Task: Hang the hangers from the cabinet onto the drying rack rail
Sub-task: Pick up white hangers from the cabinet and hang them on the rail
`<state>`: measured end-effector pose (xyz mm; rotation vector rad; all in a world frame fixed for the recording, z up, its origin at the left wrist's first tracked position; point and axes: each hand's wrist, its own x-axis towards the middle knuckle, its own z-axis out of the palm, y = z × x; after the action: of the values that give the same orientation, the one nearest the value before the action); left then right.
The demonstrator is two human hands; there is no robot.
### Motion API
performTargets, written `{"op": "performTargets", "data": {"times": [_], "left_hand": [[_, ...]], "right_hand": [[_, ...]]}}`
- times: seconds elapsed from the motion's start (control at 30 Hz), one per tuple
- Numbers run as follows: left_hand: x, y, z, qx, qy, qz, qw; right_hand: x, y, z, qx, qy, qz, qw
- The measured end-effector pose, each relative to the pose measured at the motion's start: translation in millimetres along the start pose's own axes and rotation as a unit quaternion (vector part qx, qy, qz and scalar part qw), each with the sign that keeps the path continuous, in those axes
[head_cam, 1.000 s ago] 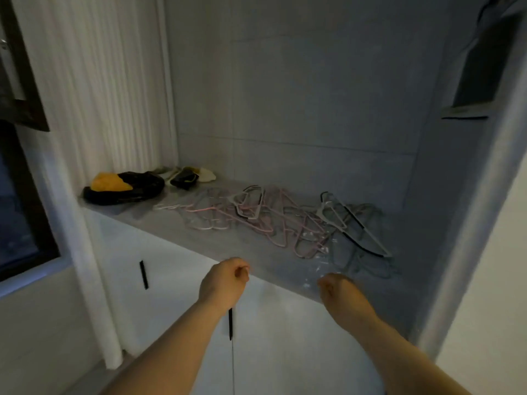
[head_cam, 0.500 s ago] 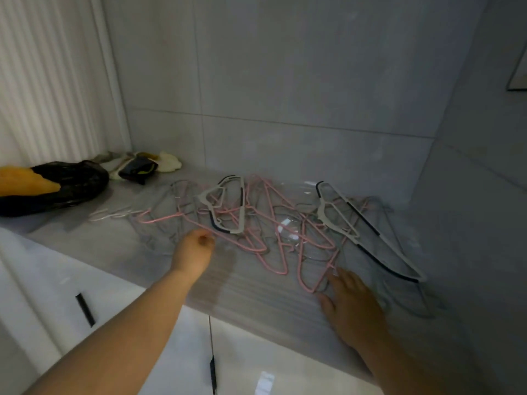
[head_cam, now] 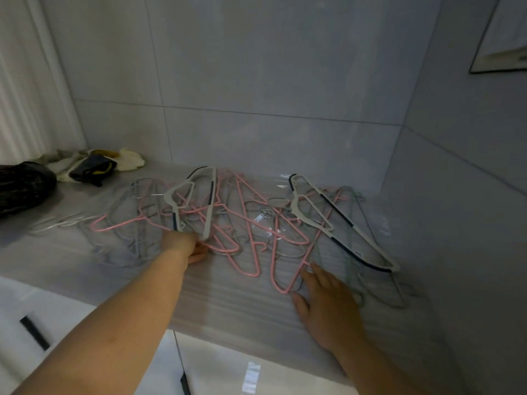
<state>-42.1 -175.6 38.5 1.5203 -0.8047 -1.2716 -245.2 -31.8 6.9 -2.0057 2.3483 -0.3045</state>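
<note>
Dozens of thin wire hangers (head_cam: pixel 251 238), pink, grey and pale green, are lying tangled flat on the cabinet top (head_cam: pixel 222 303), a smooth grey slab with a faint streaky sheen. Two thicker hangers are sitting on the heap: a white one (head_cam: pixel 206 201) at about eleven o'clock from the pile's middle, and a long one (head_cam: pixel 336 223) out at three o'clock, both flat plastic with dark navy grip strips along their arms.

The left hand (head_cam: pixel 185 246) is reaching into the pile just under the white one, fingers curled among the pink wires; I cannot tell whether it is actually gripping any. The right hand (head_cam: pixel 325 303) is lying flat and slack at five o'clock, fingers spread, its tips touching the pink loops nearest the front edge.

Off at nine o'clock a crinkled black bag (head_cam: pixel 20 186) is slumping beside some rumpled pale cloths (head_cam: pixel 94 166). Behind everything, large matte grey tiles (head_cam: pixel 256 81) are lining the wall. Below the front edge, white doors (head_cam: pixel 251 369) with slim black handles are showing.
</note>
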Motion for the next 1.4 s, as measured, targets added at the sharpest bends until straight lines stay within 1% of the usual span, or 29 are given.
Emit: {"op": "performTargets", "data": {"times": [0.13,0.23,0.33,0.43,0.47,0.57,0.6,0.63,0.73,0.87,1.1,1.13,1.23,1.27,1.33,1.4], "left_hand": [[-4.5,3.5,-11.0,0.000,-0.003,-0.014,1.000],[-11.9,7.2,-20.9,0.007,-0.010,-0.003,1.000],[-23.0,11.4,-24.3,-0.017,-0.020,-0.008,1.000],[-29.6,13.0,-27.6,-0.038,-0.028,0.005,0.999],[-32.2,13.4,-29.4,-0.038,-0.030,0.010,0.999],[-36.2,13.1,-34.3,-0.050,-0.029,0.028,0.998],[-37.5,13.0,-36.5,-0.053,-0.030,0.031,0.998],[-39.2,13.0,-38.4,-0.052,-0.030,0.038,0.998],[-44.5,11.8,-46.5,-0.035,-0.012,0.060,0.998],[-59.0,11.0,-65.5,0.007,0.010,0.073,0.997],[-93.4,12.4,-104.5,0.019,0.058,0.104,0.993],[-98.8,13.5,-110.2,0.024,0.059,0.108,0.992],[-119.3,17.1,-126.1,0.058,0.057,0.128,0.988],[-126.6,17.8,-132.3,0.069,0.057,0.136,0.987],[-144.6,19.6,-145.9,0.083,0.061,0.154,0.983],[-165.1,22.0,-161.7,0.086,0.062,0.174,0.979]], "right_hand": [[0.1,0.8,3.4,-0.017,-0.008,-0.010,1.000],[-1.1,0.5,2.0,-0.009,-0.015,-0.014,1.000],[-0.2,0.3,-1.6,0.004,-0.011,-0.008,1.000],[-4.0,-0.8,-6.4,-0.013,0.011,-0.010,1.000],[-3.4,-2.6,-11.7,0.003,-0.008,-0.014,1.000],[-5.1,-3.6,-15.8,0.013,-0.024,-0.008,1.000],[-6.3,-3.4,-16.4,0.009,0.002,-0.011,1.000],[-7.3,-3.7,-18.7,0.027,-0.006,-0.014,1.000],[-4.9,0.4,-13.8,0.023,-0.017,-0.041,0.999],[-4.4,3.5,-11.7,0.031,-0.017,-0.044,0.998],[-6.2,4.1,-10.6,0.015,-0.022,-0.039,0.999],[-6.8,3.3,-10.2,0.011,-0.016,-0.035,0.999],[-8.1,-1.0,-13.6,-0.003,0.069,-0.039,0.997],[-9.6,-3.4,-16.0,-0.010,0.080,-0.038,0.996],[-9.2,-10.4,-18.8,0.001,0.097,-0.054,0.994],[-8.0,-26.4,-25.3,0.043,0.080,-0.075,0.993]]}}
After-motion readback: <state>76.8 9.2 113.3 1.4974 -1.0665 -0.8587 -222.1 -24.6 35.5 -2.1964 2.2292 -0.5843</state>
